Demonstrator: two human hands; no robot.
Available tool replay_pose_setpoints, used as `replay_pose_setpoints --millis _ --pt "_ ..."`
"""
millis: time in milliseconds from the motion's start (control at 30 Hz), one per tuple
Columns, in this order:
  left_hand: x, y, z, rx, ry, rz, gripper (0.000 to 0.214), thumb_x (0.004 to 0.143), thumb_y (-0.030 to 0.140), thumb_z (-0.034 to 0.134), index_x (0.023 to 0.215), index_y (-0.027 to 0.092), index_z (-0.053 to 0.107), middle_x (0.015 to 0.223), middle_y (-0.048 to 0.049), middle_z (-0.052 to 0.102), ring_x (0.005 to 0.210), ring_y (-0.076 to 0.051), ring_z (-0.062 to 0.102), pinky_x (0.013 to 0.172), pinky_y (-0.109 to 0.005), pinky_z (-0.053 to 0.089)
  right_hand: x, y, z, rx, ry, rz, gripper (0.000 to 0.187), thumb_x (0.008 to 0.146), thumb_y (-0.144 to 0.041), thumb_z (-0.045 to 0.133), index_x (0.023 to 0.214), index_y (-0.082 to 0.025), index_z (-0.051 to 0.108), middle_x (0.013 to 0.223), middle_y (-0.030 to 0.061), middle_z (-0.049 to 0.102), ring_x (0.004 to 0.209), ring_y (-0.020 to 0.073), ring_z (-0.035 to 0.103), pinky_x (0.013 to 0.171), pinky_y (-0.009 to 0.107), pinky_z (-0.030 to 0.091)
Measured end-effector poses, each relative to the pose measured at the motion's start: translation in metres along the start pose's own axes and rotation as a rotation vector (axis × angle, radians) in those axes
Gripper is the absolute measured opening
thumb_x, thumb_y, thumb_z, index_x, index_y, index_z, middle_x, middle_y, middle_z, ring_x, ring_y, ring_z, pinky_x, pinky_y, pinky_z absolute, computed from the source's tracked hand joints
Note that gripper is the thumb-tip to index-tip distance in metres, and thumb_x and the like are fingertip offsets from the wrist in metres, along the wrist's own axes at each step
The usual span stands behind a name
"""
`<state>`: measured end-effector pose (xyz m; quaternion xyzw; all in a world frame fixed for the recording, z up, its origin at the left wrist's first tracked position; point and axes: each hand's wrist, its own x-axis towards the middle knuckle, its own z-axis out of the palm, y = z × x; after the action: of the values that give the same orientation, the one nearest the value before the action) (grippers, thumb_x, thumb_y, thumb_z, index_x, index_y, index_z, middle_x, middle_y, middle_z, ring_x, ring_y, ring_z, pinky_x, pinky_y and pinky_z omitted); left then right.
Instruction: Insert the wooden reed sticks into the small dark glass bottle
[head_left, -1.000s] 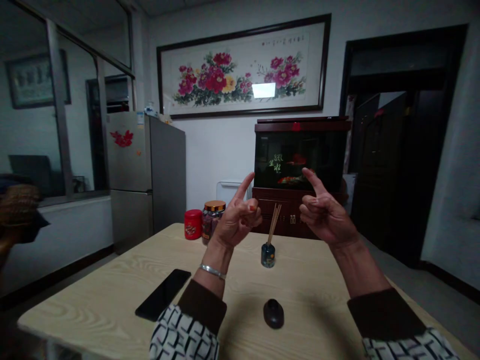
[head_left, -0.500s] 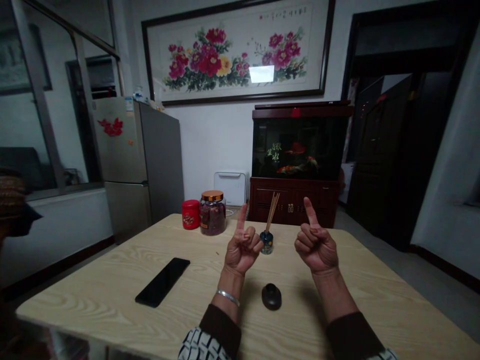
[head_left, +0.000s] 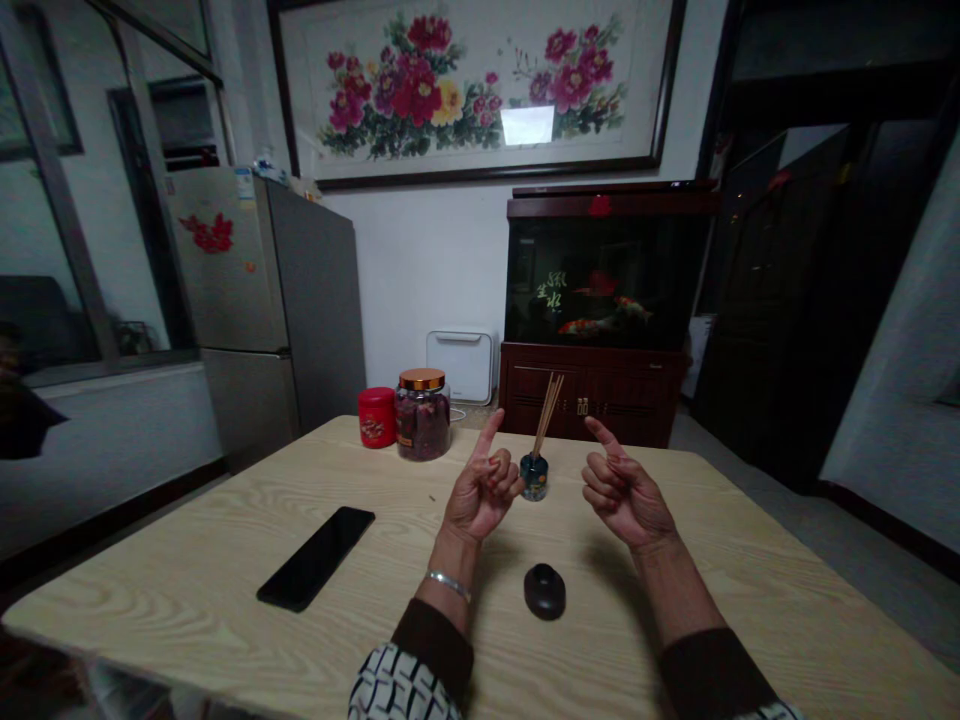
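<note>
Both hands are raised above the wooden table (head_left: 360,650), palms turned toward me. My left hand (head_left: 484,490), with a silver bangle at its wrist, has the index finger pointing up and the other fingers curled in, with nothing in them. Opposite it, my right hand (head_left: 624,492) makes the same shape, its index finger tilted inward to the left, also without anything held. Between and slightly behind the hands stands a reed diffuser (head_left: 534,478) with thin sticks. A small dark oval object (head_left: 544,592) lies on the table between my forearms.
To the left lies a black phone (head_left: 316,560). A red canister (head_left: 376,418) and a jar with a copper-coloured lid (head_left: 423,418) stand at the far edge. Beyond are a fridge (head_left: 315,300), a white panel-like appliance (head_left: 459,366) and a fish tank (head_left: 600,280) on a cabinet.
The index fingers have tilted inward toward each other, the right one most. My view has dipped a little, so the background sits higher in the picture.
</note>
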<state>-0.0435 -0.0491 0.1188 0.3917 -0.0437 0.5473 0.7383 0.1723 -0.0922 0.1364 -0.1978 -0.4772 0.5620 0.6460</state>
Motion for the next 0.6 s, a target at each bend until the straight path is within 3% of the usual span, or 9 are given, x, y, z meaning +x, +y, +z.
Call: replay_pose_setpoints --millis 67,133,233,333,433,600 --pt "0.005 -0.007 -0.021 0.096 0.087 -0.06 0.071 0.079 0.021 0.07 0.145 0.026 0.044 0.073 0.0043 0.052 0.059 -0.007 0.046 0.058 -0.021 0.034 0.014 0.019 -0.018 -0.177 0.095 0.116 0.048 0.076 -0.033 0.068 0.123 -0.026 0.064 0.065 -0.0063 0.046 0.051 0.0072 0.038 0.045 0.018 0.025" --pt "0.011 -0.019 -0.045 0.275 0.222 -0.141 0.064 0.078 0.026 0.074 0.137 0.024 0.051 0.098 -0.0031 0.061 0.08 -0.011 0.058 0.069 -0.023 0.041 0.032 0.044 -0.036 -0.46 0.24 0.214 0.044 0.075 -0.04 0.069 0.116 -0.024 0.066 0.085 0.0013 0.064 0.069 0.0121 0.057 0.054 0.022 0.037" --pt "0.018 -0.045 -0.083 0.574 0.384 -0.225 0.063 0.073 0.028 0.077 0.131 0.023 0.053 0.121 -0.0102 0.059 0.105 -0.021 0.059 0.084 -0.031 0.045 0.063 0.086 -0.058 -0.743 0.365 0.248 0.056 0.072 -0.049 0.068 0.12 -0.021 0.061 0.116 0.0113 0.067 0.104 0.0245 0.063 0.076 0.034 0.047" --pt "0.021 -0.072 -0.113 0.731 0.445 -0.212 0.07 0.068 0.026 0.08 0.131 0.024 0.05 0.132 -0.0145 0.052 0.12 -0.027 0.053 0.095 -0.039 0.044 0.09 0.124 -0.071 -0.82 0.338 0.209 0.073 0.064 -0.047 0.075 0.128 -0.021 0.053 0.122 0.0123 0.064 0.116 0.0277 0.058 0.092 0.039 0.046" --pt "0.02 -0.089 -0.131 0.842 0.44 -0.161 0.076 0.066 0.023 0.081 0.134 0.024 0.046 0.138 -0.0165 0.048 0.13 -0.03 0.047 0.104 -0.043 0.04 0.101 0.145 -0.079 -0.897 0.263 0.175 0.074 0.058 -0.043 0.079 0.124 -0.022 0.053 0.113 0.0075 0.067 0.109 0.0271 0.06 0.097 0.042 0.045" --pt "0.015 -0.094 -0.132 1.103 0.326 -0.105 0.095 0.06 0.023 0.086 0.143 0.019 0.039 0.144 -0.0174 0.047 0.131 -0.031 0.047 0.11 -0.045 0.036 0.08 0.139 -0.078 -0.992 0.108 0.167 0.056 0.065 -0.046 0.078 0.11 -0.021 0.059 0.101 0.0053 0.068 0.098 0.0257 0.063 0.094 0.042 0.047"
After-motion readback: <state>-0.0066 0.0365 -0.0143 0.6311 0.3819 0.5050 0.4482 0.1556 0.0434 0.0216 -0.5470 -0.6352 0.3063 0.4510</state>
